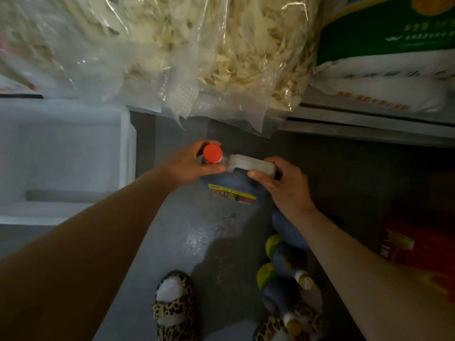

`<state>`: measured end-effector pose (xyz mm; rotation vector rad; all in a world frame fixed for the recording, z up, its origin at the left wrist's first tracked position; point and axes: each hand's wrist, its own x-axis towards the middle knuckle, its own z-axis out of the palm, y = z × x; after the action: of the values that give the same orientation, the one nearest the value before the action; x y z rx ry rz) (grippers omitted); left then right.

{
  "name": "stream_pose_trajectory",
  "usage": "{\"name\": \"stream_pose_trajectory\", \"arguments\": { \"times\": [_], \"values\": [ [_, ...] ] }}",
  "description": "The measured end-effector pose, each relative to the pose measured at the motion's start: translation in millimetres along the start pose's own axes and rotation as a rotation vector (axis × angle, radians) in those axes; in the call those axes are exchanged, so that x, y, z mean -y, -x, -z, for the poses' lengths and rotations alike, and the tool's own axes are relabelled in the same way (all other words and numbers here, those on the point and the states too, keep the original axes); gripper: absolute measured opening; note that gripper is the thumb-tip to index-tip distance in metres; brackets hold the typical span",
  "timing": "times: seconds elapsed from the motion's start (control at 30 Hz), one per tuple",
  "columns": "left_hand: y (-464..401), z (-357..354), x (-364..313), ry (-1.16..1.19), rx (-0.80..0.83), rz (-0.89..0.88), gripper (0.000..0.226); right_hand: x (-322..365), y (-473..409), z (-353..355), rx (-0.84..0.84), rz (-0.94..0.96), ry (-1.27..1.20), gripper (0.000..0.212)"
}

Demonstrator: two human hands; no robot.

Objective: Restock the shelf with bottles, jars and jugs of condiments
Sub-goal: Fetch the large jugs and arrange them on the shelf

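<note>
**Both hands on a dark jug below the shelf**

The person stands over a grey floor [187, 232], looking straight down, and holds a dark jug [229, 185] out in front with both hands. The jug hangs in the air over the floor, just below the front edge of the shelf [369, 124]. Its red cap [212, 153] faces up toward the camera, and a yellow and red label [232, 196] shows on the near side of its body.

The left hand [194, 166] curls around the neck just under the cap, thumb on the near side and fingers wrapped behind. The right hand [283, 183] grips the pale grey handle [251, 166] on top of the jug, the thumb pressing its near edge and the fingers folded over the far end.

Above the hands, clear plastic bags [221, 57] full of pale dried pieces spill over the shelf edge, and a white sack with green print [384, 45] lies on the shelf to the right. A white foam box [61, 156] sits on the floor to the left.

Low on the right, beside the right forearm, two dark bottles with yellow-green caps [273, 244] lie or stand close together; the view is too dim to tell which. A red carton [413, 244] sits further right. Leopard-print shoes [174, 308] show at the bottom.
</note>
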<state>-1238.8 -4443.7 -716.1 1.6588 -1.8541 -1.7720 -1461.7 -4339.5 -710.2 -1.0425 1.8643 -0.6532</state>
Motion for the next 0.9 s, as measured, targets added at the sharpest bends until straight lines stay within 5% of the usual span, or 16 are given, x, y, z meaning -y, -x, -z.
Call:
{"name": "stream_pose_trajectory", "arguments": {
  "times": [0.4, 0.6, 0.9],
  "values": [
    [117.0, 15.4, -91.0, 0.058, 0.014, 0.114, 0.060, 93.4, 87.1, 75.5, 0.104, -0.043, 0.178, 0.053],
    [164.7, 38.8, -171.9, -0.016, 0.041, 0.075, 0.053, 161.2, 132.1, 130.3, 0.017, -0.018, 0.238, 0.040],
    [266.5, 90.1, -332.4, -0.109, 0.010, -0.111, 0.046, 303.1, 233.4, 236.7, -0.182, 0.144, 0.305, 0.056]
  ]
}}
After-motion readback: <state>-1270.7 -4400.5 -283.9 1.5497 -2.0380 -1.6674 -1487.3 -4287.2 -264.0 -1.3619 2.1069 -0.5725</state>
